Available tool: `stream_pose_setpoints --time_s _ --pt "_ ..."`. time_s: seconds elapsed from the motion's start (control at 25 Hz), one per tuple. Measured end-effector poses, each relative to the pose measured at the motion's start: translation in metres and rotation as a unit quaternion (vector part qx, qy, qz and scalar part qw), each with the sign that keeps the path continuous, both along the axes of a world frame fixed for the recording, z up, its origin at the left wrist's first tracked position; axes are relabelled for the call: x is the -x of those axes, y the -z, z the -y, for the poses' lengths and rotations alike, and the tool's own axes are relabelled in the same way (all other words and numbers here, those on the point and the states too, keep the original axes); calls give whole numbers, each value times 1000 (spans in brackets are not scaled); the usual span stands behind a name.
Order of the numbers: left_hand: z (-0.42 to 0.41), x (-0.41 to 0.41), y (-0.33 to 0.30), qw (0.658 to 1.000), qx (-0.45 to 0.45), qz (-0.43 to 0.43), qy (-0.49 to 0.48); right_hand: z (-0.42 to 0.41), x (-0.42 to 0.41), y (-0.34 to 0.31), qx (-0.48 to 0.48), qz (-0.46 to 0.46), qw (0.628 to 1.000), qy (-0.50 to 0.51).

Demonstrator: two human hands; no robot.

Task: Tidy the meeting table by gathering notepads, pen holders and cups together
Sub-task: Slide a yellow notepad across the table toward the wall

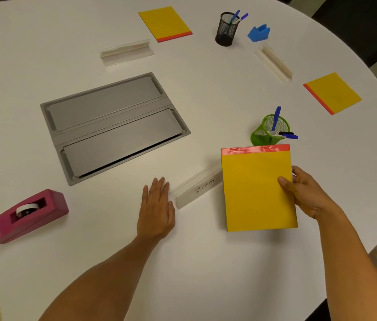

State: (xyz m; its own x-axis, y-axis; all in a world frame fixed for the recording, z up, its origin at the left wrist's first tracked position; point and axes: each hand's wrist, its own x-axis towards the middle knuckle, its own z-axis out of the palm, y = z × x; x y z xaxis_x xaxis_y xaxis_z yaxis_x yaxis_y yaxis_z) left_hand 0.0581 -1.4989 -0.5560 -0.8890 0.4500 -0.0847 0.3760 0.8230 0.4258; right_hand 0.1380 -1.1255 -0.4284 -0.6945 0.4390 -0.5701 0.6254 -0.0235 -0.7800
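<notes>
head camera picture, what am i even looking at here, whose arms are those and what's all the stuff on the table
There is no machine here. A person wears a camera on the head, looking down at their own two bare arms over a white round table.

The right hand grips the right edge of a yellow notepad, thumb on top. The left hand lies flat and open on the table, holding nothing, beside a clear name stand with handwriting on it.

Also on the table: two more yellow notepads, a green pen holder, a black pen holder, a pink tape dispenser, a small blue object, two more clear stands and a grey metal panel. I see no cups.
</notes>
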Motion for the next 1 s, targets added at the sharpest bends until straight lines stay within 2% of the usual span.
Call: stream_pose_setpoints --time_s 0.24,0.48,0.64,0.88,1.0 --pt "40 0 6 996 82 -17 17 46 43 -12 50 -35 997 -40" --pt "80 2 6 992 120 -20 -19 110 101 -12 68 -58 993 -72" --pt "87 3 10 993 113 -21 -33 163 153 -3 40 -42 992 -109" --pt "80 3 3 998 54 -34 -21 225 209 3 38 -45 987 -150" --pt "81 5 3 997 73 -21 -27 264 239 7 44 -46 984 -165"
